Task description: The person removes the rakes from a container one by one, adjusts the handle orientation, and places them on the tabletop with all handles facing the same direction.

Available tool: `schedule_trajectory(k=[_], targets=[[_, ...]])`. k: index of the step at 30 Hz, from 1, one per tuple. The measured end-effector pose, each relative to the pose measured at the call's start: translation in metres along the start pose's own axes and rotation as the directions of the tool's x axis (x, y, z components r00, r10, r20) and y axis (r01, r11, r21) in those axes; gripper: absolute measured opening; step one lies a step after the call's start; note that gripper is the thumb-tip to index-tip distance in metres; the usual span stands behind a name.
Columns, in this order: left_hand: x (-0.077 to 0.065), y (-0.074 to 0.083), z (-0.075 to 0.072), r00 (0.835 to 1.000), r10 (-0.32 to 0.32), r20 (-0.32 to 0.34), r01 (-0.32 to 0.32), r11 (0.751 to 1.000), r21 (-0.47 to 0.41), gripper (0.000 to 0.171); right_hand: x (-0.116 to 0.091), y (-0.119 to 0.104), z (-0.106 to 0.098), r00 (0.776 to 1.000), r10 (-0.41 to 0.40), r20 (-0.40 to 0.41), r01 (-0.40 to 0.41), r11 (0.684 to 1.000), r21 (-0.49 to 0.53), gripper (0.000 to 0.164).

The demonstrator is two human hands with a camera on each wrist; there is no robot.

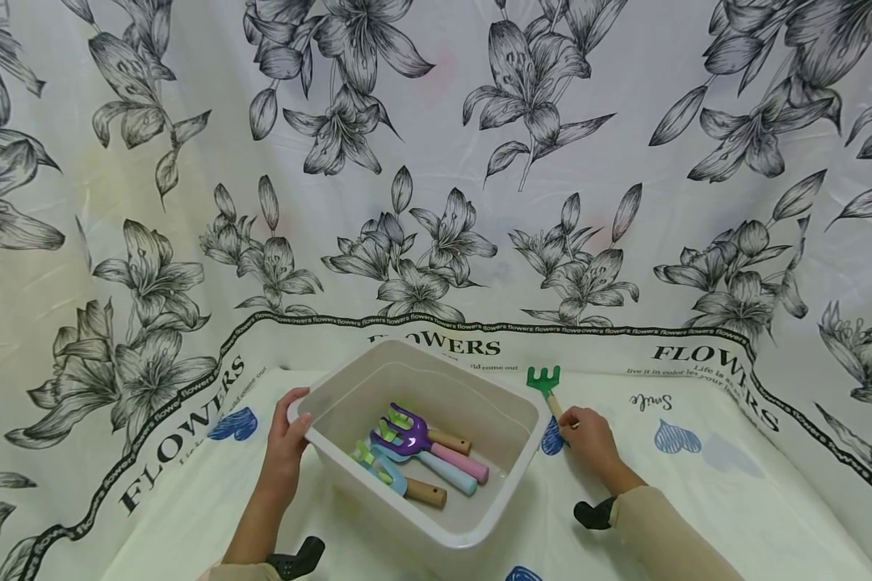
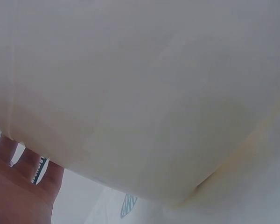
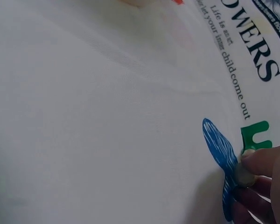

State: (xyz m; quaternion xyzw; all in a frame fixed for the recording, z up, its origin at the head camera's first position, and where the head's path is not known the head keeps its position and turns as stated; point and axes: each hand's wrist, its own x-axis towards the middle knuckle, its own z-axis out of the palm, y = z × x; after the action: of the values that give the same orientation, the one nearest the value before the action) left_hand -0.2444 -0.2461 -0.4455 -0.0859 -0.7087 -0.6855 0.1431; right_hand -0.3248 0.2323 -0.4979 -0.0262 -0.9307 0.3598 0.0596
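My left hand (image 1: 285, 448) grips the left corner of a whitish plastic bin (image 1: 421, 379). In the left wrist view the bin's outer wall (image 2: 130, 93) fills most of the picture. Inside the bin lie several small garden tools: a purple hand fork (image 1: 411, 440), a light blue tool with a wooden handle (image 1: 426, 492), and others with pink and pale blue handles, partly overlapping. To the right of the bin, my right hand (image 1: 592, 436) pinches the wooden handle of a green hand rake (image 1: 543, 378). Its green prongs (image 3: 254, 135) point away from me.
A white cloth (image 1: 741, 516) with blue hearts and printed lettering covers the surface. Behind it hangs a flower-print curtain (image 1: 436, 266) with a black lettered band. Black devices (image 1: 594, 514) are worn at both wrists.
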Motion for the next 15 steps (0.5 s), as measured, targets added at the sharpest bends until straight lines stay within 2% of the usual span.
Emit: schedule_trajectory(k=[15], targets=[[-0.0002, -0.004, -0.0031, 1.0, -0.003, 0.003, 0.003, 1.0, 0.011, 0.046, -0.0011, 0.0022, 0.0021, 0.999, -0.041, 0.006, 0.041, 0.999, -0.008, 0.007]])
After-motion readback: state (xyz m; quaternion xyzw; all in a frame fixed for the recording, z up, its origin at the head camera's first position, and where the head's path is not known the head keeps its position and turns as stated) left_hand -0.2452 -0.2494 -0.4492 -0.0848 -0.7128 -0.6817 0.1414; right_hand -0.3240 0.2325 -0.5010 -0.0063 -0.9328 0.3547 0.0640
